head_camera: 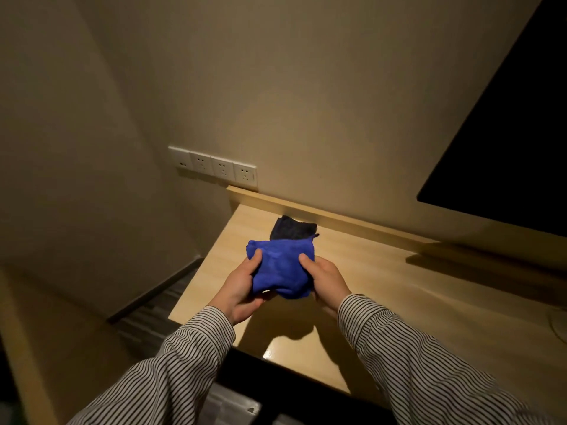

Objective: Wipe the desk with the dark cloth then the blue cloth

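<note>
A folded blue cloth (280, 268) is held above the left part of the light wooden desk (383, 289). My left hand (242, 289) grips its left side and my right hand (325, 280) grips its right side, thumbs on top. Just behind it, near the back edge of the desk, lies a crumpled dark cloth (291, 228), partly hidden by the blue one. Both of my sleeves are striped.
A row of white wall sockets (214, 165) sits above the desk's left back corner. A large dark screen (515, 133) hangs at the right. A white object (560, 325) shows at the desk's right edge. Left of the desk the floor drops away.
</note>
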A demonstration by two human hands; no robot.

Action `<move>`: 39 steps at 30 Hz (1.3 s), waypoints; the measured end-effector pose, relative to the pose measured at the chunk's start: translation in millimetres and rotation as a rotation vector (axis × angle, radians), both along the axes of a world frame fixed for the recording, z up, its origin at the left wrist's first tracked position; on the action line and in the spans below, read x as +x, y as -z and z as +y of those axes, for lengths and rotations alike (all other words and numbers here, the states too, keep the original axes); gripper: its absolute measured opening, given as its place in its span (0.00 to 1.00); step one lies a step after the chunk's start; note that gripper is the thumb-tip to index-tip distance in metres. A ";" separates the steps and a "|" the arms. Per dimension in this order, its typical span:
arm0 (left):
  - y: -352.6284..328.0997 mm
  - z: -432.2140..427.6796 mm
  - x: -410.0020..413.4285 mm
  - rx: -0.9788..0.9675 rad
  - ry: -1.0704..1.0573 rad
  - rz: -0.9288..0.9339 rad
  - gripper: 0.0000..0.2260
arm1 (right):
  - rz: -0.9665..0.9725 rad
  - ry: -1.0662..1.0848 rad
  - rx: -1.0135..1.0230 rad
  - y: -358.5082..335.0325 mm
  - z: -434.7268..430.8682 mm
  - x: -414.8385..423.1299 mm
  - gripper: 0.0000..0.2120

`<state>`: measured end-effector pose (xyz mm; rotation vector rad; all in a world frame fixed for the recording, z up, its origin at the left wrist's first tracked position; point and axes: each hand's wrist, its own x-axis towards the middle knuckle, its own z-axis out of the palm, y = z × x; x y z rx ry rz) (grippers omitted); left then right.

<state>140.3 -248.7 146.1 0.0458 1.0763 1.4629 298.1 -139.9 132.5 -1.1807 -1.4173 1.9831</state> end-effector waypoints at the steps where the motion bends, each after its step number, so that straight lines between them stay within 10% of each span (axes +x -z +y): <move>1: -0.6 5.5 -9.7 -0.013 0.003 0.033 0.19 | -0.018 -0.003 0.052 -1.1 5.8 -10.4 0.13; 12: 33.5 54.7 -122.0 -0.143 0.130 0.494 0.16 | -0.248 0.070 0.268 26.3 34.6 -126.1 0.12; 26: 136.6 199.8 -285.5 -0.120 0.427 0.563 0.16 | -0.477 0.297 0.131 113.1 115.6 -256.8 0.16; 34: 194.9 187.8 -290.5 -0.027 0.917 1.617 0.33 | -1.124 -0.149 0.757 140.2 115.2 -265.3 0.27; 39: 220.1 192.4 -282.0 -0.084 1.153 1.797 0.33 | -1.285 -0.437 0.725 167.7 119.8 -272.9 0.35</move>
